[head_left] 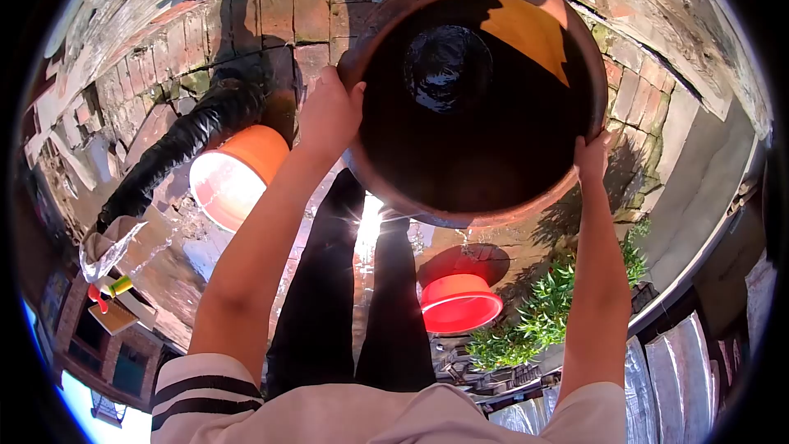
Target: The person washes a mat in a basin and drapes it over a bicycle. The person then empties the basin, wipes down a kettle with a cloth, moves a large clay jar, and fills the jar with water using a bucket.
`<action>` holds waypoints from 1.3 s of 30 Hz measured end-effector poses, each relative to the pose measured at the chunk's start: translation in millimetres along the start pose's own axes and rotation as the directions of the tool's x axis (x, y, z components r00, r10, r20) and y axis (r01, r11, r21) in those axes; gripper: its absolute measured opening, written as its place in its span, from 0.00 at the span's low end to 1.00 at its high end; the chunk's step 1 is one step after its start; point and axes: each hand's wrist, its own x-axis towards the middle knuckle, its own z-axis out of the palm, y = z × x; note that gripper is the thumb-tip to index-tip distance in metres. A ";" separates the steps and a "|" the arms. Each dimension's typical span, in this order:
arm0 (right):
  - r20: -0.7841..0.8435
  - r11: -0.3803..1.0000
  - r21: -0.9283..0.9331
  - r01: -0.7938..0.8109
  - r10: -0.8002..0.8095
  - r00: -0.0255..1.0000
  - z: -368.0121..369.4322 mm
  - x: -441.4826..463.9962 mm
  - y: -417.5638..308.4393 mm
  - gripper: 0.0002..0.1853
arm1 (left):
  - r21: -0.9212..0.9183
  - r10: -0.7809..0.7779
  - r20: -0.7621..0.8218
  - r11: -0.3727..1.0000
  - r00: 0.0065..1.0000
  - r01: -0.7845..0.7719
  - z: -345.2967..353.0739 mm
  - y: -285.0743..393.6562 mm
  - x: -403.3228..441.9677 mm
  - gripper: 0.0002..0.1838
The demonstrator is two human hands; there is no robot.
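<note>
A large brown clay vat [493,215] with a dark inside stands in front of me. Round ripples show on the dark water [448,68] near its far side, and an orange sunlit patch lies at the upper right. My left hand [330,113] is closed on the left of the rim, thumb toward the inside. Over on the right side, the fingers of my right hand [593,156] grip the rim too. Left of my left forearm is an orange bucket [261,150] with a pale inside. A red basin [462,302] sits below the vat's near edge.
A pipe wrapped in black plastic [189,136] runs along the left. Leafy green plants [534,321] grow at the lower right. Wet brick paving [311,12] lies around the vat, bordered by a pale ledge [682,25]. A small brush-like item [113,316] is at far left.
</note>
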 end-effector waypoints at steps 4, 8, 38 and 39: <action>0.035 0.992 0.086 -0.087 0.084 0.996 15.9 -10.7 23.7 0.27 | 0.093 0.109 -0.097 0.991 0.989 -0.100 7.9 30.1 24.9 0.23; 0.048 0.992 0.102 -0.070 0.065 0.997 21.7 -1.2 29.8 0.27 | 0.122 0.141 -0.086 0.984 0.986 -0.130 8.1 31.0 31.9 0.23; -0.096 0.724 0.534 0.437 -0.461 0.882 -29.0 -165.1 -13.4 0.14 | -0.763 -0.401 0.193 0.513 0.896 0.394 84.4 -161.8 -262.2 0.15; 0.016 0.652 0.664 0.366 -0.502 0.865 -33.2 -202.2 -25.3 0.11 | -0.794 -0.511 0.313 0.322 0.801 0.516 106.4 -193.6 -296.2 0.16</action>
